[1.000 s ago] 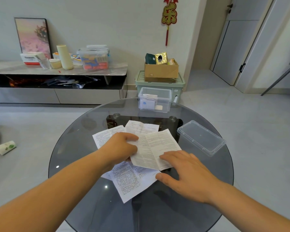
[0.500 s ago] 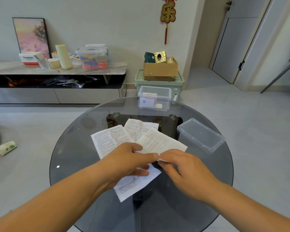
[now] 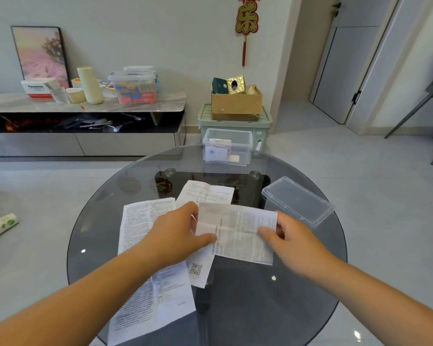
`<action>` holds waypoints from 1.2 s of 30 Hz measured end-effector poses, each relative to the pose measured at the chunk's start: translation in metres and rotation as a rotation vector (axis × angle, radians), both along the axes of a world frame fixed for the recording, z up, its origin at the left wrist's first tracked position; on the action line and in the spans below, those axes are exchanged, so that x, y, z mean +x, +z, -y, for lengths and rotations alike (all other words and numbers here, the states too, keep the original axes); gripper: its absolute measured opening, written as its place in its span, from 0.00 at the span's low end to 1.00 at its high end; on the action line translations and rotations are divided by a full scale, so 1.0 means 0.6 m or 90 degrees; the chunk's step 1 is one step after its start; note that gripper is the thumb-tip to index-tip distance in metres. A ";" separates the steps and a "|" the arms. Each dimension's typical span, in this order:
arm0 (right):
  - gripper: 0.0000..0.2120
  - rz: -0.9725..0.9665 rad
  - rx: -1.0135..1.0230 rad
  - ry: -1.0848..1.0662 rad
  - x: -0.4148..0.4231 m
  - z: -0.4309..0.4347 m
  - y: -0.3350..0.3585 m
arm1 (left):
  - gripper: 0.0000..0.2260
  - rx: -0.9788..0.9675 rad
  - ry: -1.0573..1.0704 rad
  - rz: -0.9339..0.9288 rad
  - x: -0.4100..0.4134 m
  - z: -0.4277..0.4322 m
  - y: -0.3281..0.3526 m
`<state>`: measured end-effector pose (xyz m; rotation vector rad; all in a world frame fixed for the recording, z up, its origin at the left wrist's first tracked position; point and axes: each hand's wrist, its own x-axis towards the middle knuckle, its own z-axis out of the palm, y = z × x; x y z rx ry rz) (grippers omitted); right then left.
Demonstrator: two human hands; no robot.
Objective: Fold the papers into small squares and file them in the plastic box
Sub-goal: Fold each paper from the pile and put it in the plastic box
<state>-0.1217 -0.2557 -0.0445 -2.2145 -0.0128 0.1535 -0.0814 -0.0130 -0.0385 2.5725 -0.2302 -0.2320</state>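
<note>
Both hands hold one creased white printed sheet point(image 3: 238, 233) over the middle of the round smoked-glass table point(image 3: 273, 308). Whether it is lifted clear of the papers beneath cannot be told. The left hand point(image 3: 175, 236) pinches the sheet's left edge, with the thumb on top and the fingers curled behind. The right hand point(image 3: 294, 243) pinches the right edge the same way, with its thumb on the printed face. The sheet spans the gap between the two hands, nearly flat, with fold lines crossing it.

Under and to the left of the left hand lies a long white printed leaflet point(image 3: 140, 245), which runs toward the near rim of the table; the left forearm crosses it. A narrow white slip with a QR code point(image 3: 196, 269) pokes out below the held sheet. Another white printed page point(image 3: 205, 193) lies just beyond the hands.

The clear plastic box point(image 3: 226, 146) stands open at the far edge of the table, well apart from both hands, with a few small items inside. A clear plastic lid point(image 3: 296, 201) lies on the table just beyond the right hand.
</note>
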 end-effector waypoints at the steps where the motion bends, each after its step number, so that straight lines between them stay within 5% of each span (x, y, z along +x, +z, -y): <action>1: 0.14 -0.002 -0.019 -0.011 0.004 0.002 -0.007 | 0.23 0.021 0.001 -0.004 0.002 0.005 -0.004; 5: 0.43 0.026 -0.169 -0.052 0.011 -0.001 -0.025 | 0.38 0.097 0.015 0.024 0.009 0.019 -0.032; 7: 0.47 0.054 -0.284 -0.032 0.009 -0.010 -0.025 | 0.42 0.104 0.021 0.030 0.009 0.022 -0.040; 11: 0.42 0.084 -0.398 0.015 0.010 -0.019 -0.028 | 0.44 0.123 -0.005 0.048 0.010 0.023 -0.043; 23: 0.36 -0.056 -0.322 0.104 0.006 0.042 0.012 | 0.44 0.203 -0.031 0.044 0.004 0.023 -0.017; 30: 0.19 0.110 -0.247 0.152 -0.010 0.007 0.013 | 0.43 0.120 -0.003 -0.004 0.008 0.041 -0.003; 36: 0.23 0.118 -0.356 0.249 -0.015 -0.013 -0.015 | 0.41 0.067 0.026 -0.047 0.023 0.058 0.000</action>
